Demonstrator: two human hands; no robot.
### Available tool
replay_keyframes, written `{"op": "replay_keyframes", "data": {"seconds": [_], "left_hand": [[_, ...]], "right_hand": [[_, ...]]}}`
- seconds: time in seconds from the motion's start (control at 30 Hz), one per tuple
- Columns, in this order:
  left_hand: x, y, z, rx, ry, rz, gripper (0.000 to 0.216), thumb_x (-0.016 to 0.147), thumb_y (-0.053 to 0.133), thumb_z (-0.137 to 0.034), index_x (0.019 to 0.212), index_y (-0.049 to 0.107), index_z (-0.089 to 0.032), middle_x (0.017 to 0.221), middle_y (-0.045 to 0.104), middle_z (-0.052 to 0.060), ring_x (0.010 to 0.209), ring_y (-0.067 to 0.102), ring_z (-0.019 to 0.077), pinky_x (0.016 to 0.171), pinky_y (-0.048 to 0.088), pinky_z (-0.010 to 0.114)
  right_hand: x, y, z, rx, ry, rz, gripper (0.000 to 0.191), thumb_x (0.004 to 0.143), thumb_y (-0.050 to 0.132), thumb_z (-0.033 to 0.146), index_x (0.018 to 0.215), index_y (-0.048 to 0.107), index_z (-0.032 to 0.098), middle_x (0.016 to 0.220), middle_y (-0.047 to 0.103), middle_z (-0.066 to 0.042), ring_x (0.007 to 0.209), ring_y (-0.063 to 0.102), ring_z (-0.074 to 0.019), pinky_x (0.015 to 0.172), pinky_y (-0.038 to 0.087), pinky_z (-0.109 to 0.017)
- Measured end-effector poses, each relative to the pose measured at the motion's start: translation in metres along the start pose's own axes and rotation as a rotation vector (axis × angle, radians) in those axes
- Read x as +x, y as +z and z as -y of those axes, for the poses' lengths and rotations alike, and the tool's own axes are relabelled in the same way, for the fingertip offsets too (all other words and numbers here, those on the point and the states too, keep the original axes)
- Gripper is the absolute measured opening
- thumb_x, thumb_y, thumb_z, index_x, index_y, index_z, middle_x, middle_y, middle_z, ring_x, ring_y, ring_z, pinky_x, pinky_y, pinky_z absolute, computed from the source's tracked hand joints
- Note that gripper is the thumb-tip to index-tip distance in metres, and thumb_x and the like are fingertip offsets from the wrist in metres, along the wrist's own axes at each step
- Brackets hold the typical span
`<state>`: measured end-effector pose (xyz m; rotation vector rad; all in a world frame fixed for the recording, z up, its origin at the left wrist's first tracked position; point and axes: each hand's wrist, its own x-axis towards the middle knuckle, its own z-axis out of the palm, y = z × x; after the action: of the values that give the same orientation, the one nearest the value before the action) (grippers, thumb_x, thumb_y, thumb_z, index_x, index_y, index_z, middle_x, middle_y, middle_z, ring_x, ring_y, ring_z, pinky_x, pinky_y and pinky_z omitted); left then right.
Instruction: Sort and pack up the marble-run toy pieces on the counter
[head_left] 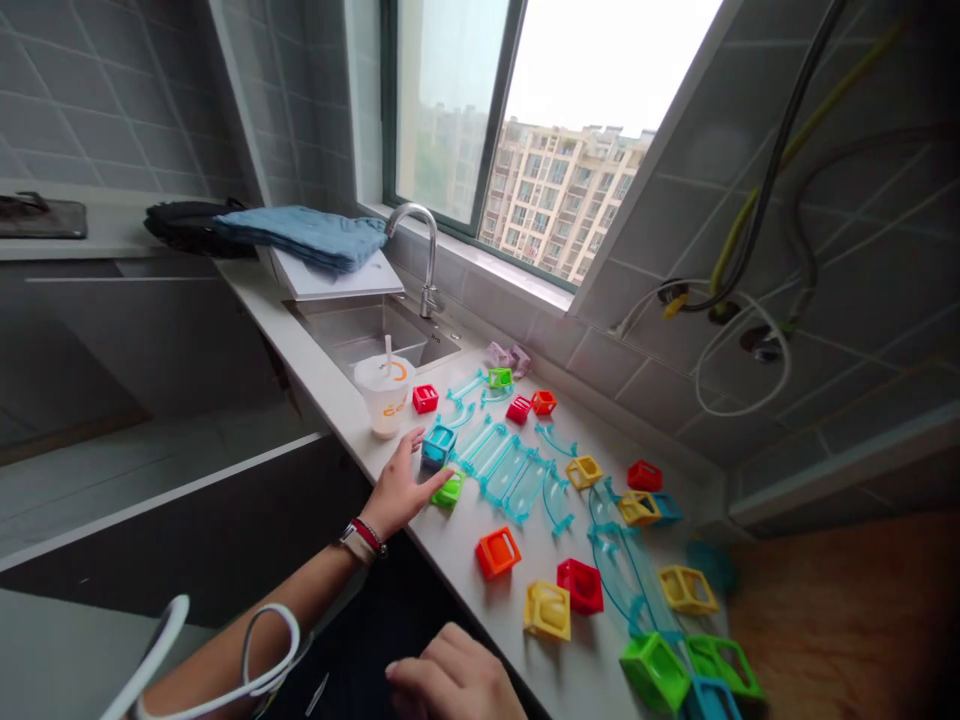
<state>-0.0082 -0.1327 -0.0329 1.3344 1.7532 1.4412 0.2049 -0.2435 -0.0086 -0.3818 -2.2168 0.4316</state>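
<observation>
My left hand (pixel 399 488) reaches over the counter's front edge, thumb and fingers spread. Its fingertips are beside a blue cube block (pixel 439 446), and its thumb is at a green cube block (pixel 448 488); I cannot tell whether it touches either. My right hand (pixel 459 680) is low in front of the counter, fingers curled in and no object visible in it. Ahead of the left hand lie several clear blue track pieces (pixel 514 478). An orange block (pixel 498 553), a yellow block (pixel 547 611) and a red block (pixel 580 586) sit nearer the right hand.
A plastic cup with a straw (pixel 385 396) stands left of the blocks, near the sink (pixel 352 328) and faucet (pixel 429 262). Folded blue cloth (pixel 307 236) lies beyond. More blocks, including a green one (pixel 654 672), and curved track (pixel 619 570) spread rightward.
</observation>
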Motion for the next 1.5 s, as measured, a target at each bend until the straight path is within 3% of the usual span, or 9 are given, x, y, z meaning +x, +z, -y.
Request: {"op": "replay_keyframes", "data": {"seconds": [0.27, 0.4, 0.53, 0.7, 0.83, 1.03, 1.2, 1.33, 1.5], "left_hand": [[0.023, 0.008, 0.004, -0.112, -0.003, 0.098, 0.073, 0.073, 0.087, -0.045, 0.136, 0.060, -0.020, 0.128, 0.073, 0.013, 0.115, 0.070, 0.0325, 0.104, 0.051, 0.048], [0.022, 0.005, 0.007, -0.173, -0.019, 0.143, 0.067, 0.068, 0.091, -0.041, 0.127, 0.064, -0.020, 0.118, 0.075, 0.011, 0.107, 0.071, 0.0296, 0.098, 0.054, 0.044], [0.020, 0.001, 0.009, -0.253, -0.036, 0.197, 0.059, 0.069, 0.091, -0.039, 0.119, 0.068, -0.020, 0.110, 0.076, 0.009, 0.102, 0.071, 0.0281, 0.092, 0.055, 0.041], [0.024, -0.007, 0.010, -0.390, -0.045, 0.258, 0.053, 0.074, 0.088, -0.045, 0.116, 0.071, -0.018, 0.112, 0.076, 0.011, 0.103, 0.071, 0.0288, 0.091, 0.056, 0.039], [0.026, -0.011, 0.011, -0.440, -0.067, 0.132, 0.041, 0.083, 0.078, -0.050, 0.108, 0.072, -0.018, 0.101, 0.075, 0.007, 0.092, 0.069, 0.0244, 0.086, 0.054, 0.035], [0.021, -0.005, 0.010, -0.513, -0.110, 0.005, 0.025, 0.083, 0.077, -0.039, 0.099, 0.071, -0.020, 0.085, 0.069, 0.001, 0.076, 0.064, 0.0179, 0.074, 0.052, 0.029], [0.020, 0.001, 0.009, -0.627, -0.143, -0.053, 0.029, 0.082, 0.078, -0.044, 0.096, 0.066, -0.022, 0.086, 0.070, 0.002, 0.078, 0.068, 0.0197, 0.078, 0.056, 0.034], [0.018, -0.007, 0.011, -0.647, -0.175, -0.099, 0.036, 0.085, 0.069, -0.059, 0.097, 0.064, -0.025, 0.091, 0.072, 0.004, 0.085, 0.071, 0.0246, 0.082, 0.058, 0.042], [0.014, -0.017, 0.013, -0.635, -0.255, -0.117, 0.034, 0.088, 0.067, -0.058, 0.101, 0.065, -0.028, 0.098, 0.074, 0.007, 0.094, 0.072, 0.0293, 0.084, 0.059, 0.048]], "right_hand": [[0.021, 0.002, -0.015, 0.088, 0.282, 0.027, 0.036, 0.088, 0.057, 0.004, 0.117, 0.069, 0.022, 0.106, 0.069, -0.010, 0.098, 0.068, -0.0232, 0.081, 0.062, -0.036], [0.035, 0.021, -0.035, -0.032, 0.413, -0.047, 0.045, 0.092, 0.058, 0.009, 0.134, 0.064, 0.024, 0.143, 0.056, -0.015, 0.134, 0.056, -0.0287, 0.108, 0.056, -0.048], [0.038, 0.038, -0.058, -0.146, 0.507, -0.109, 0.049, 0.097, 0.055, 0.012, 0.145, 0.056, 0.020, 0.160, 0.041, -0.018, 0.152, 0.039, -0.0340, 0.117, 0.047, -0.059], [0.027, 0.042, -0.070, -0.197, 0.521, -0.108, 0.049, 0.101, 0.051, 0.014, 0.150, 0.053, 0.021, 0.161, 0.043, -0.018, 0.154, 0.036, -0.0356, 0.115, 0.048, -0.062], [0.026, 0.043, -0.068, -0.258, 0.532, -0.085, 0.052, 0.101, 0.050, 0.015, 0.153, 0.050, 0.021, 0.159, 0.047, -0.018, 0.154, 0.035, -0.0361, 0.113, 0.049, -0.062], [0.029, 0.046, -0.064, -0.357, 0.546, 0.022, 0.056, 0.101, 0.051, 0.017, 0.157, 0.045, 0.019, 0.163, 0.042, -0.017, 0.156, 0.030, -0.0365, 0.115, 0.048, -0.062], [0.029, 0.047, -0.063, -0.398, 0.549, 0.037, 0.057, 0.100, 0.051, 0.018, 0.157, 0.045, 0.017, 0.164, 0.042, -0.016, 0.157, 0.029, -0.0352, 0.116, 0.048, -0.059], [0.027, 0.048, -0.064, -0.381, 0.541, 0.019, 0.058, 0.101, 0.051, 0.019, 0.158, 0.043, 0.021, 0.164, 0.042, -0.013, 0.156, 0.032, -0.0352, 0.116, 0.048, -0.059], [0.027, 0.052, -0.063, -0.359, 0.548, -0.018, 0.058, 0.100, 0.053, 0.020, 0.158, 0.044, 0.022, 0.163, 0.044, -0.012, 0.156, 0.033, -0.0348, 0.117, 0.046, -0.058]]}}
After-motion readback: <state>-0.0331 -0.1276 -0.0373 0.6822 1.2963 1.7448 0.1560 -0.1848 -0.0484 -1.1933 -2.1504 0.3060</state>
